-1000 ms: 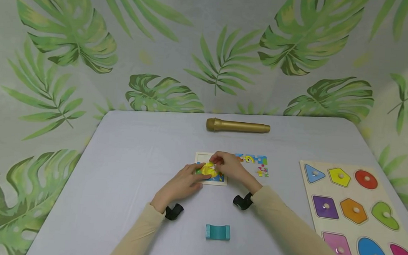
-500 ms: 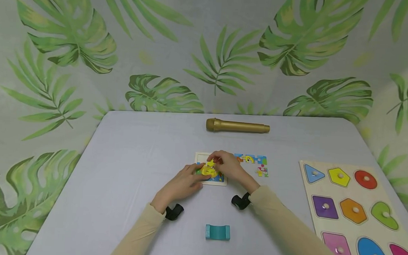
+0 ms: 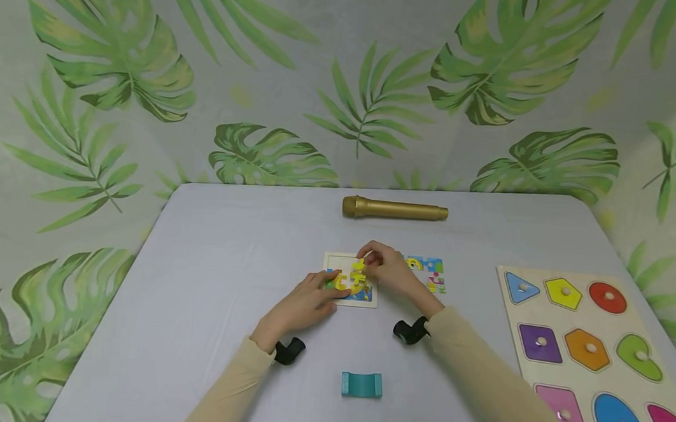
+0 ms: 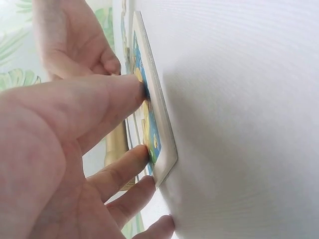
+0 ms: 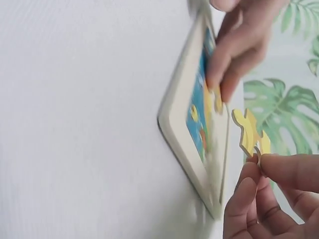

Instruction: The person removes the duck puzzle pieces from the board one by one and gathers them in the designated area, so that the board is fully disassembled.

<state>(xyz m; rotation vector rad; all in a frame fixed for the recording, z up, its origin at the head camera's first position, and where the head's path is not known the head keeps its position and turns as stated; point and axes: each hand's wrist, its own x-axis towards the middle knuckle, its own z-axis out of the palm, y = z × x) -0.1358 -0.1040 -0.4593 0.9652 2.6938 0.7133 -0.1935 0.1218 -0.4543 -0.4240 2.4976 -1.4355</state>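
A small wooden jigsaw tray (image 3: 362, 304) lies mid-table, partly filled with blue and yellow pieces. The left hand (image 3: 303, 300) rests on its left side; in the left wrist view the thumb and fingertips (image 4: 142, 154) press on the pieces and the frame. Between thumb and fingers, the right hand (image 3: 392, 272) pinches a yellow puzzle piece (image 5: 249, 132), held tilted above the tray's right side. A gap shows among the yellow pieces below. Just right of that hand lie loose puzzle pieces (image 3: 432, 265), some partly hidden by it.
A gold microphone (image 3: 395, 209) lies near the back edge. A teal curved block (image 3: 361, 385) sits toward the front. On the right is a large wooden shape board (image 3: 550, 318) with knobbed colored shapes. A leaf-print cloth (image 3: 276, 74) hangs behind the table.
The right hand has moved slightly right and away from the left hand, carrying the yellow puzzle piece; more of the tray's picture shows. The left hand stays in place.
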